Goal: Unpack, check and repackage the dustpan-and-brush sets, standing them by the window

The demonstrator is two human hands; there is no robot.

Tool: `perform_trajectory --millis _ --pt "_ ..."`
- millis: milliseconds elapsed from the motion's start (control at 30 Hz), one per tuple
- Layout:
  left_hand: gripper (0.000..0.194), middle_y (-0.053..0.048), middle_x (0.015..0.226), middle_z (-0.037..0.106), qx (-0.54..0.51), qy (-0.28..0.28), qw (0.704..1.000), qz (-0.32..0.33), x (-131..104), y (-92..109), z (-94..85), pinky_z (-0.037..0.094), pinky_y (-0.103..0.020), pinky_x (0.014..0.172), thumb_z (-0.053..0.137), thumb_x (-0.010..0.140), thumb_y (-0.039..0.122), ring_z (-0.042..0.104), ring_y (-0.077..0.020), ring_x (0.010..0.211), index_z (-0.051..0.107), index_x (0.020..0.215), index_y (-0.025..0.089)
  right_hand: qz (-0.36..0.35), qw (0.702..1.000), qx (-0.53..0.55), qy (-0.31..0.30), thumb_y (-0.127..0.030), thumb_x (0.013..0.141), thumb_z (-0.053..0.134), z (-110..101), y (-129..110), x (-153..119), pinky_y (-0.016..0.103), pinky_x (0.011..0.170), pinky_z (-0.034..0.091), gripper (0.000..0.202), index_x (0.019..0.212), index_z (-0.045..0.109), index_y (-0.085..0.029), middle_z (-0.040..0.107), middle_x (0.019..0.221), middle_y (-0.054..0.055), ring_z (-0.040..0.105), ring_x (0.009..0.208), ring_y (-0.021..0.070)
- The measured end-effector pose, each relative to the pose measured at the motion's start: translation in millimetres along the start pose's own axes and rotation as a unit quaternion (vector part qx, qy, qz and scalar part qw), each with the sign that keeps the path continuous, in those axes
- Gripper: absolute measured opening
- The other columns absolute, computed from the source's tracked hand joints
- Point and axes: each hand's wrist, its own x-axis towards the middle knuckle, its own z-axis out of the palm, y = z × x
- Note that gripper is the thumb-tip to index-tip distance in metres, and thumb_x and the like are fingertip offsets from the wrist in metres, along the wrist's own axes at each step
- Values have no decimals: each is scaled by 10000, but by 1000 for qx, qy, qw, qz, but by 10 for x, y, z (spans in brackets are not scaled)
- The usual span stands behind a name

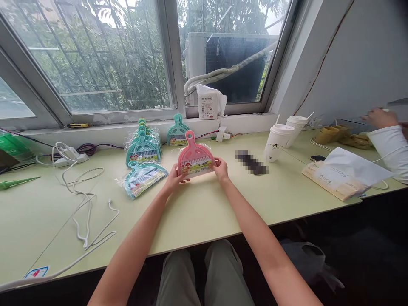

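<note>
A pink dustpan set [195, 158] with a printed label stands upright, handle up, between my two hands over the pale green table. My left hand [174, 178] grips its lower left edge, and my right hand [220, 168] grips its lower right edge. Just left of it, a teal dustpan set [143, 178] in clear wrap lies tilted on the table. Behind that stands a row of wrapped teal and green sets [143, 146]. Another teal set [177, 131] leans against the sill behind the pink one.
White cables [86, 204] and a power strip [72, 158] lie at left. Two lidded cups [278, 142], a tissue pack [338, 176] and a phone [318, 158] are at right. A blurred dark item [251, 162] lies nearer. Another person's hand [381, 117] shows at far right.
</note>
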Motion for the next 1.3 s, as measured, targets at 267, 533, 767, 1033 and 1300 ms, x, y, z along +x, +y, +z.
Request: perform_trajectory --millis 267,533,767,1033,1300 --pt "122 7 619 528 221 250 939 78 461 -220 38 410 -244 633 615 691 222 510 -140 650 526 640 157 -132 969 -208 24 -180 718 622 55 60 59 268 660 457 220 926 550 -173 665 913 57 622 698 159" --pt "155 -82 846 679 177 357 917 15 1277 -321 -25 462 -299 776 611 715 146 617 -207 809 655 864 142 -211 929 -304 19 -124 778 513 437 275 730 260 708 438 194 965 543 -168 612 906 49 570 792 166" --pt "331 -161 1161 609 177 484 857 16 2040 -504 -495 426 -394 969 585 737 90 578 -266 1098 635 1062 125 -239 871 -427 -36 -147 862 487 1162 466 1435 300 738 479 297 1155 529 -169 595 1104 108 607 891 202" --pt "583 -190 1342 509 220 452 864 -13 2706 -659 -770 403 -441 1002 638 801 171 479 -301 1247 432 1344 118 -244 840 -485 -23 -240 932 394 1618 867 2142 426 1127 270 647 1496 165 -21 201 1531 216 180 1429 295" --pt "354 -131 1126 629 281 438 854 -6 2640 -640 -765 412 -374 958 693 765 263 553 -264 1118 562 1072 146 -197 903 -372 -84 -239 907 333 1523 857 2163 447 1174 149 755 1488 -68 30 17 1566 200 22 1464 253"
